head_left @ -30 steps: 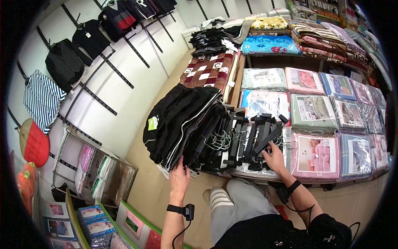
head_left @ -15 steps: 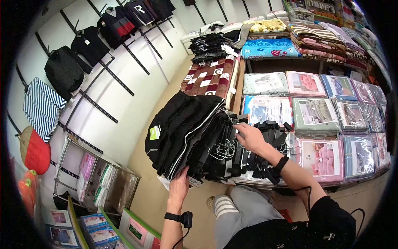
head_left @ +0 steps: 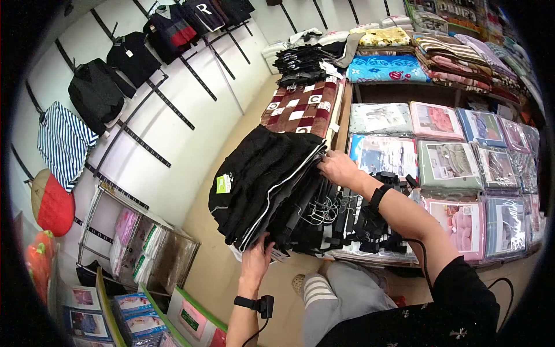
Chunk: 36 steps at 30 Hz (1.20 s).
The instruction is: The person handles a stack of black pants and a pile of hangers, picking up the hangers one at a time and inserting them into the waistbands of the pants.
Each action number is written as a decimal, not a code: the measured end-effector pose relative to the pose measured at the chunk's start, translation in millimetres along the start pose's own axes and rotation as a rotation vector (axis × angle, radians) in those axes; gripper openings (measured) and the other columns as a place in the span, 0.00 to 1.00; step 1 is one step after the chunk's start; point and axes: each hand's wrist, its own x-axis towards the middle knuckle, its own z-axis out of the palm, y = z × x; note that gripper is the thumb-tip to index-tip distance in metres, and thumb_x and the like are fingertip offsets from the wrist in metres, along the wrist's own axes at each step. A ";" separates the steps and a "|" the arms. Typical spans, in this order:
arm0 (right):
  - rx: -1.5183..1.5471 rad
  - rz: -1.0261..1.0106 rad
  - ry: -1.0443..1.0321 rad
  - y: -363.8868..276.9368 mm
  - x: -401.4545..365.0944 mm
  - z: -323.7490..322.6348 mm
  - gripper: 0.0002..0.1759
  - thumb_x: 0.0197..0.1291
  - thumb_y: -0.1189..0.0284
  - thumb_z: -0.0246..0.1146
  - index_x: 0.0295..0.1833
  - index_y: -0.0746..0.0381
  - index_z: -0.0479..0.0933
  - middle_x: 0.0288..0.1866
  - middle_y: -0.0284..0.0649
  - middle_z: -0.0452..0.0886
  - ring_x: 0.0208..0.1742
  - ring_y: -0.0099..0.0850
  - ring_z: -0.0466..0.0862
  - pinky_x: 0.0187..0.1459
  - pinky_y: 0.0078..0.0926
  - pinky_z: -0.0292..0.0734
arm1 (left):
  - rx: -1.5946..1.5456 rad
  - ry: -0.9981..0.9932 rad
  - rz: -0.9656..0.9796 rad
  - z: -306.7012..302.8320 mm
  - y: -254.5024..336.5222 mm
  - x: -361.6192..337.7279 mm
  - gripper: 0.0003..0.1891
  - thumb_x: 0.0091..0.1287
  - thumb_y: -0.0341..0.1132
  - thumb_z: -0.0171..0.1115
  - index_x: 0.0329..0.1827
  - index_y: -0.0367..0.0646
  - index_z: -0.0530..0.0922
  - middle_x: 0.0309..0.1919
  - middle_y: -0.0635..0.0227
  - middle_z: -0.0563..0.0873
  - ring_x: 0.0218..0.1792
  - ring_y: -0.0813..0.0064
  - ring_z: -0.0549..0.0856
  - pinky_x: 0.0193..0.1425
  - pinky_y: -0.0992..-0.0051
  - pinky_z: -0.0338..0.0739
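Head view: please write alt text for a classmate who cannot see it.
A person's left hand and right hand touch stacked black garments, beside black hangers and plastic-wrapped packages. Clothes hang along a white wall.

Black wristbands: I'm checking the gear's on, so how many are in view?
2: one wristband behind the left hand, another behind the right hand. Both wrists show; neither band seems hidden.
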 end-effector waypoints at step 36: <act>0.991 0.878 0.245 -90.1 -190.6 -63.1 0.33 0.73 0.73 0.73 0.79 0.66 0.70 0.65 0.50 0.87 0.59 0.36 0.90 0.57 0.35 0.87 | -0.170 0.235 0.118 16.0 110.0 -69.1 0.22 0.63 0.34 0.85 0.59 0.39 0.88 0.49 0.59 0.96 0.48 0.61 0.96 0.51 0.66 0.91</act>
